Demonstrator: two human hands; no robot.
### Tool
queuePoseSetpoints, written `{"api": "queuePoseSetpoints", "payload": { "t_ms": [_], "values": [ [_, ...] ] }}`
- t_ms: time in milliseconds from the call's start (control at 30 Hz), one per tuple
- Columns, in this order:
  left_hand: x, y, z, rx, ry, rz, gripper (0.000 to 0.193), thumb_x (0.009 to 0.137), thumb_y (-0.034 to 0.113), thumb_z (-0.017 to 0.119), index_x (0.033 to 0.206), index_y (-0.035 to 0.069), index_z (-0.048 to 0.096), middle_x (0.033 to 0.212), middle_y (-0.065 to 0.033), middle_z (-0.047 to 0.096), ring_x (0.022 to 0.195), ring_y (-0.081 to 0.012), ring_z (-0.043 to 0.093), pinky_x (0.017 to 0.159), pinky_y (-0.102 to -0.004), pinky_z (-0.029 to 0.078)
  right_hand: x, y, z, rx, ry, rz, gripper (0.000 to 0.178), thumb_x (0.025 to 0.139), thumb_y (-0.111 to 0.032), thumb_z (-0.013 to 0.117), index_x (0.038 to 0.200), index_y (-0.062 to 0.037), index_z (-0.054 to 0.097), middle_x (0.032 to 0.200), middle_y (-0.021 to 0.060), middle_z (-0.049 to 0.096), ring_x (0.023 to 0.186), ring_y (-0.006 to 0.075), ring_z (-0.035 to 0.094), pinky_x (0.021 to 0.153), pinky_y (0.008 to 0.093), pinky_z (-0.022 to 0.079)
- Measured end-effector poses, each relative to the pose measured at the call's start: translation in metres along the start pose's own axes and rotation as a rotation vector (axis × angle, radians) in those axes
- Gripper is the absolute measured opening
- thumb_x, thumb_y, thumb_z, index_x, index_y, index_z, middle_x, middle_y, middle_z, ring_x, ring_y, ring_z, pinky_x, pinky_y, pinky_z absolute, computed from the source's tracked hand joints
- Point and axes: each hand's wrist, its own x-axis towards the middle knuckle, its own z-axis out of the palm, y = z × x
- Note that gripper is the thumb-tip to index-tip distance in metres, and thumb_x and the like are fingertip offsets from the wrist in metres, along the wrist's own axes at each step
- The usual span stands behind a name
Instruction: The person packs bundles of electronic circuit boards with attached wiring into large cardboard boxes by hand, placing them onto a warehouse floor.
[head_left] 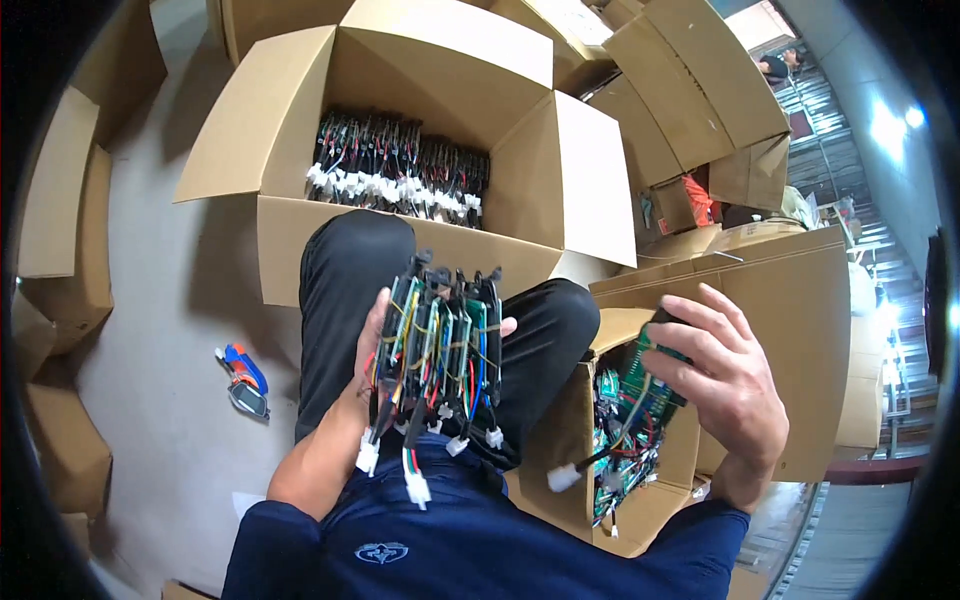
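My left hand [371,345] is closed around a stack of several green circuit boards [435,335] in front of my body. The boards stand side by side on edge, and coloured wires with white plugs hang from them. My right hand [722,370], to the right, grips a single green circuit board [638,395] by its upper end. A black cable with a white plug dangles from that board. Just below it is an open cardboard box [562,440] with a jumble of similar boards [612,500] inside. The left palm is hidden behind the stack.
Ahead of my knees stands a large open carton [480,242] with rows of wired boards [395,170] inside. A blue, orange and grey object [245,382] lies on the floor at left. More cartons [62,200] line the left edge. Another person [778,66] is far off.
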Motion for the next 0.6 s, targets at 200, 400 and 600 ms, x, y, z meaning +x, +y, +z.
{"api": "queuePoseSetpoints", "payload": {
  "t_ms": [200,400,600],
  "values": [
    [0.010,-0.011,-0.009,0.164,0.254,0.265,0.075,0.101,0.068,0.041,0.144,0.007,0.053,0.130,-0.0204,0.066,0.115,-0.0320,0.067,0.101,-0.0487,0.055,0.074,-0.017,0.081,0.112,0.176,-0.182,0.031,0.082,-0.008,0.067,0.112,-0.0001,0.067,0.134,0.0177,0.060,0.133,0.0332,0.054,0.115,0.0475,0.042],
    [-0.004,0.001,0.020,0.097,0.352,0.236,0.057,0.102,0.061,0.048,0.121,0.011,0.066,0.102,-0.0068,0.074,0.088,-0.0220,0.074,0.076,-0.0383,0.063,0.041,-0.060,0.176,1.482,0.529,0.774,0.044,0.099,-0.001,0.054,0.142,0.0063,0.051,0.135,0.0142,0.061,0.129,0.0246,0.056,0.110,0.0364,0.044],
    [-0.014,0.020,0.024,0.189,0.323,0.209,0.056,0.102,0.063,0.046,0.117,0.013,0.067,0.089,-0.0013,0.072,0.070,-0.0147,0.070,0.063,-0.0309,0.060,0.085,-0.140,0.196,1.270,0.734,0.731,0.048,0.107,-0.013,0.048,0.148,0.0103,0.043,0.142,0.0193,0.056,0.130,0.0255,0.055,0.112,0.0355,0.040]
  ]
}}
